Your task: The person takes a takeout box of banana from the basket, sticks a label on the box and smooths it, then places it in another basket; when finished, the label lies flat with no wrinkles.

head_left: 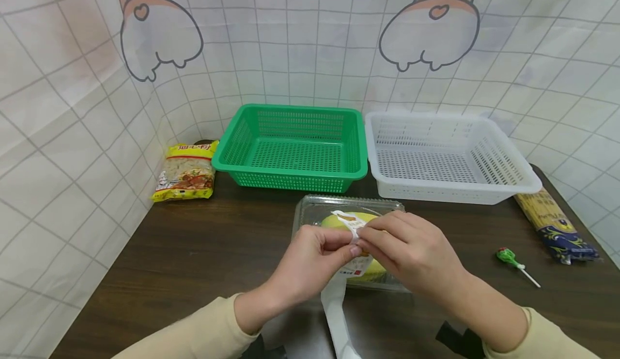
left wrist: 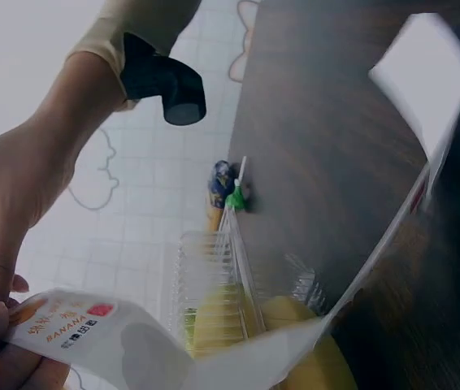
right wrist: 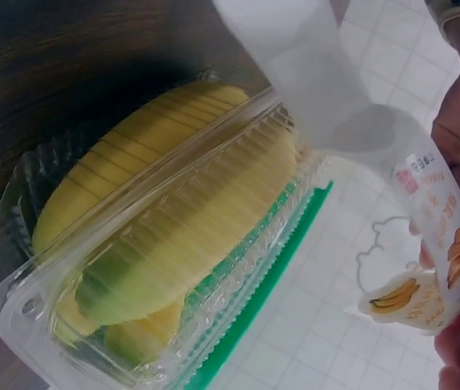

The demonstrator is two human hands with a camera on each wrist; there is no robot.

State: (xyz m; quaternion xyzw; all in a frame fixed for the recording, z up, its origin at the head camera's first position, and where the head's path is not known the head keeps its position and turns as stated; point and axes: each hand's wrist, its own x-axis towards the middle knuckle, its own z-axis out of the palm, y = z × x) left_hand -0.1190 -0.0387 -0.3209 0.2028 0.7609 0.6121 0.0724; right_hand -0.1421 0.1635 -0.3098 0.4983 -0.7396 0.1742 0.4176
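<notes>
My left hand (head_left: pixel 300 265) and right hand (head_left: pixel 416 246) meet over a clear plastic box (head_left: pixel 310 208), and the fingertips of both pinch the end of a white strip of banana labels (head_left: pixel 334 310). One label (right wrist: pixel 401 301), printed with bananas, sticks out from the fingers in the right wrist view. Below the hands the strip hangs down and curls towards the table's front edge. Yellow bananas with greenish ends (right wrist: pixel 173 252) lie inside the box. Its lid looks closed in the right wrist view. Fingers hide exactly how the label and strip meet.
Behind the box stand a green basket (head_left: pixel 290 178) and a white basket (head_left: pixel 450 192). A yellow food packet (head_left: pixel 186 173) lies at the left. A noodle packet (head_left: pixel 557 224) and a green lollipop (head_left: pixel 507 257) lie on the dark table (head_left: pixel 194 262) at the right.
</notes>
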